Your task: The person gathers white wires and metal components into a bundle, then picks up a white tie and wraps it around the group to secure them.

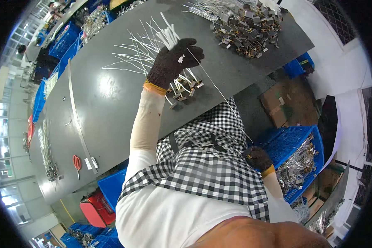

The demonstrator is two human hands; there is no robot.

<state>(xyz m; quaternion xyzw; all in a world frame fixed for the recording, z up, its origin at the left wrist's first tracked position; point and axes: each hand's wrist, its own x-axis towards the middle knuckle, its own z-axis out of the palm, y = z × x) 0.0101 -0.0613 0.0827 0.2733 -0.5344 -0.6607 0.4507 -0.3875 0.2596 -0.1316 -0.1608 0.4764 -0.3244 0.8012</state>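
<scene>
My left hand (175, 60), in a dark knit glove, is closed round a bundle of white wires (168, 36) over the grey table. The thick white ends stick up past my fingers, and small metal-and-grey connectors (184, 87) lie below the hand by the table edge. Thin white wires (136, 53) fan out to the left of it. One long thin wire (219, 90) stretches from my left fingers down to my right hand (257, 158), also gloved. That hand is low at my right side, beside a blue crate, its fingers closed on the wire's lower end.
A heap of grey connectors with wires (250, 27) covers the table's far right. At left lie a metal strip (75, 111), red-handled scissors (77, 163) and another wire bundle (47, 151). The blue crate (293, 144) holds many wired parts. A red stool (96, 208) stands lower left.
</scene>
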